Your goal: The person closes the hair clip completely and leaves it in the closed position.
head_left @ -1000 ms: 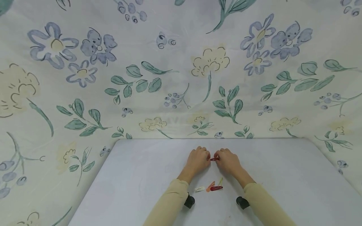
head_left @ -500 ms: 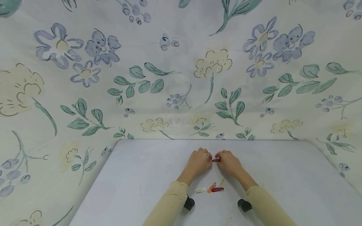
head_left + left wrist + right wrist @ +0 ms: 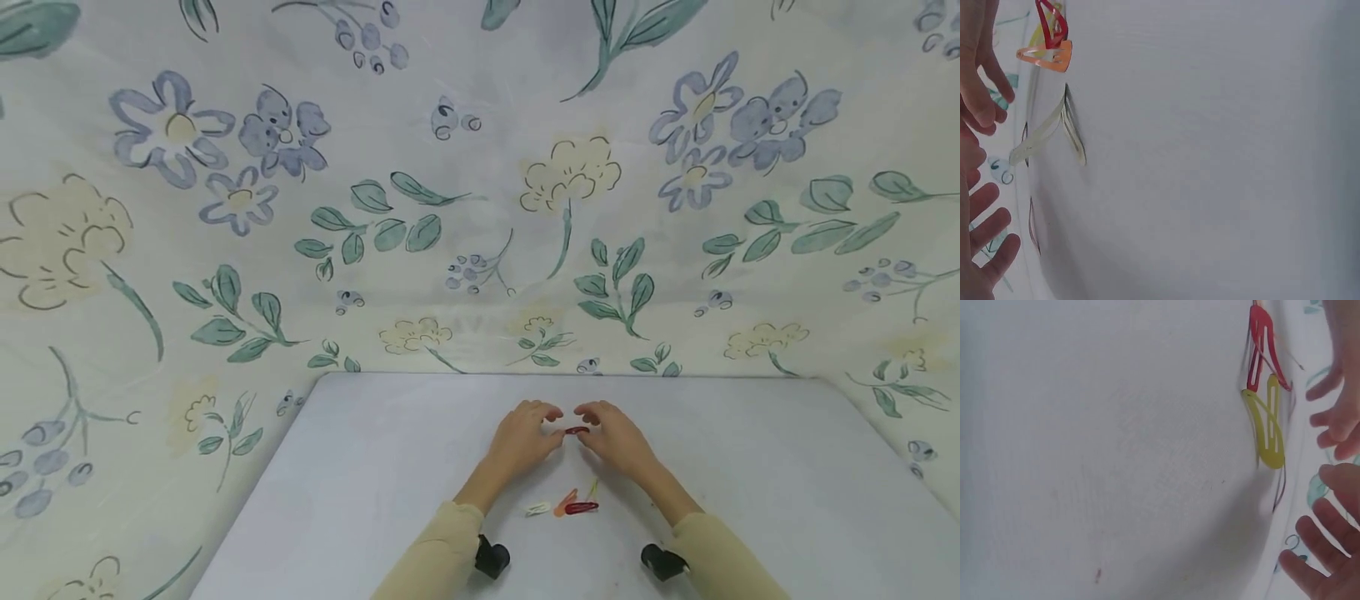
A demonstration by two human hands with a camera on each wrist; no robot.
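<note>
Dark red clip (image 3: pixel 577 431): is lying between left hand (image 3: pixel 521 439) and right hand (image 3: pixel 617 437), toward the worktop's (image 3: pixel 337 483) far edge.
Hands: are hanging apart, fingers loose.
Farther from that edge: red clip (image 3: pixel 582 507), orange clip (image 3: pixel 562 507), yellow clip (image 3: pixel 1270 456), white clip (image 3: pixel 537 509) are lying.

A table place, kind of room unclear, white table (image 3: pixel 360 483) below left hand (image 3: pixel 519 442) and right hand (image 3: pixel 621 443), flowered covering (image 3: pixel 480 208) behind them
</note>
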